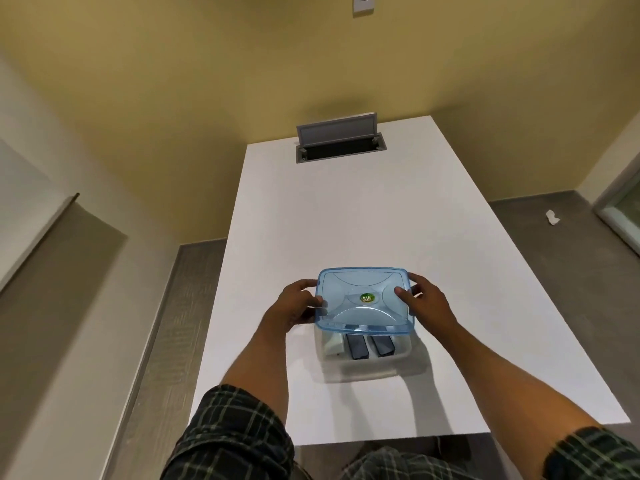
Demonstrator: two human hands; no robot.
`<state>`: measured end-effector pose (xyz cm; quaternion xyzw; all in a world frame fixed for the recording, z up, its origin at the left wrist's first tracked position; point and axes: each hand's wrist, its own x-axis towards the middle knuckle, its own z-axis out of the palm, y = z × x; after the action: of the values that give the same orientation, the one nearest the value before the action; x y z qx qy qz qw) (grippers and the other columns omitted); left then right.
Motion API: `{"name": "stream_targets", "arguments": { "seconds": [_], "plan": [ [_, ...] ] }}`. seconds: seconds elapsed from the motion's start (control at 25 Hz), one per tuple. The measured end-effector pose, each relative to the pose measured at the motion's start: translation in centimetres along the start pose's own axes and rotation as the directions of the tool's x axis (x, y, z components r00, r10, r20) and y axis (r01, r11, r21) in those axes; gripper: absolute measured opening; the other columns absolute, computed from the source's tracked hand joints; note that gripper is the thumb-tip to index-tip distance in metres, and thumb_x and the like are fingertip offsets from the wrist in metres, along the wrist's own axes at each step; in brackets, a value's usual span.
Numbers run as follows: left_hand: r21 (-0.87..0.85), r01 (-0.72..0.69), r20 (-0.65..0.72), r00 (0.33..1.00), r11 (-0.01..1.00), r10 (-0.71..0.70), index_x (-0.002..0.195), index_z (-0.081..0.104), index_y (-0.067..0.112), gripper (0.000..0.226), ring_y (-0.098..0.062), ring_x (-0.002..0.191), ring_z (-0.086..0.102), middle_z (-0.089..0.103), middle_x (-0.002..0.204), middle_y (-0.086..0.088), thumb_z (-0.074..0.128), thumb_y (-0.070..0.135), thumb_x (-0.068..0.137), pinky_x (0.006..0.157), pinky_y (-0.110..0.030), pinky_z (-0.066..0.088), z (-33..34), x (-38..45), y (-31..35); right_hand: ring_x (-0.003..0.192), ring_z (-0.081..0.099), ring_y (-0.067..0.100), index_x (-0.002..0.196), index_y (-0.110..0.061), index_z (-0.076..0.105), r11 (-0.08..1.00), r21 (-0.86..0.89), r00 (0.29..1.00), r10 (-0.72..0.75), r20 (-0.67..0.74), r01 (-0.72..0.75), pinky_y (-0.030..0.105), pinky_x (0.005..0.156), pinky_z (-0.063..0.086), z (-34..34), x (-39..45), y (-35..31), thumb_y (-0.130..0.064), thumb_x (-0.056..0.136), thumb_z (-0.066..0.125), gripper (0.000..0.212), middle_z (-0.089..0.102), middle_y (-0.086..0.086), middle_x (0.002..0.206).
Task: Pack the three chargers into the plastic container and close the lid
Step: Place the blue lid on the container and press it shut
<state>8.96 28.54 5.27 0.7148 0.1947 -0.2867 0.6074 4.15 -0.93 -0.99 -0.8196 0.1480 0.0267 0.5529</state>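
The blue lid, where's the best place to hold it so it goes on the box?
Hold the blue lid by its two short ends, one hand coming in from each side, as the left hand and right hand do here. It is wide and flat, so end grips keep it level over the clear container and leave the long edges free to settle onto the rim.

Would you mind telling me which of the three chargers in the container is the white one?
It is the leftmost charger, lying beside the left wall of the container. The other two chargers, to its right, are both dark.
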Motion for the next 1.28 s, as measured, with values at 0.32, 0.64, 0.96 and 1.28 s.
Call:
{"name": "stream_targets", "arguments": {
  "seconds": [0.32, 0.64, 0.96, 1.28],
  "plan": [
    [0.448, -0.078, -0.059, 0.991, 0.891, 0.116, 0.121, 0.063, 0.017, 0.051, -0.022, 0.061, 0.071, 0.076, 0.086, -0.016, 0.085, 0.028, 0.077, 0.055, -0.032, 0.061, -0.6, 0.1, -2.8, 0.086, 0.065, 0.012, 0.131, -0.037, 0.059, 0.994, -0.092, 0.998, -0.051, 0.044, 0.055, 0.027, 0.074, 0.051, 0.8, -1.4, 0.4, -0.046, 0.076, 0.082, 0.060, 0.066, -0.005, 0.102],
    [0.678, -0.104, -0.011, 0.988, 0.728, 0.151, 0.132, 0.056, 0.010, 0.068, -0.012, 0.056, 0.068, 0.071, 0.080, -0.006, 0.084, 0.033, 0.075, 0.050, -0.017, 0.053, -0.4, 1.3, -4.1, 0.090, 0.059, 0.005, 0.134, -0.031, 0.059, 0.971, -0.235, 0.998, -0.020, 0.060, 0.033, 0.023, 0.074, 0.045, 0.7, -1.7, 2.1, -0.047, 0.072, 0.084, 0.068, 0.058, -0.006, 0.104],
    [0.776, -0.145, 0.002, 0.974, 0.614, 0.227, 0.129, 0.060, 0.013, 0.068, -0.023, 0.104, 0.066, 0.071, 0.114, -0.009, 0.086, 0.037, 0.072, 0.085, -0.032, 0.053, -0.5, 2.1, -4.6, 0.089, 0.055, 0.012, 0.138, -0.025, 0.057, 0.943, -0.333, 0.996, 0.000, 0.084, 0.028, 0.026, 0.078, 0.039, 1.4, -1.5, 1.9, -0.039, 0.083, 0.077, 0.060, 0.055, 0.004, 0.106],
    [0.711, -0.124, -0.052, 0.973, 0.692, 0.227, 0.120, 0.062, 0.011, 0.066, -0.025, 0.085, 0.074, 0.074, 0.101, -0.014, 0.088, 0.034, 0.065, 0.080, -0.039, 0.060, -0.3, 2.3, -5.3, 0.088, 0.055, 0.017, 0.131, -0.013, 0.063, 0.921, -0.389, 0.999, 0.031, 0.034, -0.015, 0.028, 0.078, 0.040, 1.6, -0.7, 1.7, -0.041, 0.084, 0.076, 0.057, 0.065, 0.011, 0.107]
  ]
}}
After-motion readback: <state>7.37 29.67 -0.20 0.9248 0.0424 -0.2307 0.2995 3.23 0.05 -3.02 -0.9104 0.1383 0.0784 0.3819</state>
